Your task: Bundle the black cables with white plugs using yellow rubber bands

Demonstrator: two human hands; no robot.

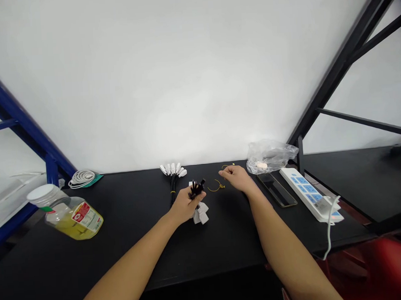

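My left hand (186,203) is closed around a bundle of black cables (196,189). Their dark ends stick up above my fist, and white connectors (200,214) hang out below it. My right hand (236,177) hovers to the right with thumb and fingers pinched together. A thin yellow tie (226,166) shows just behind its fingers; whether the pinch holds it I cannot make out. Between my hands, a curled yellow twist tie (217,186) lies on the black table. Left of my left hand is another cable bundle (173,181) with white plugs, bound by a yellow tie.
A clear plastic jar (73,216) with a white lid is tilted at left, near a coiled white cable (82,178). At right are a crumpled plastic bag (270,154), a phone (276,189) and a white power strip (310,193). Metal frames flank the table (200,254).
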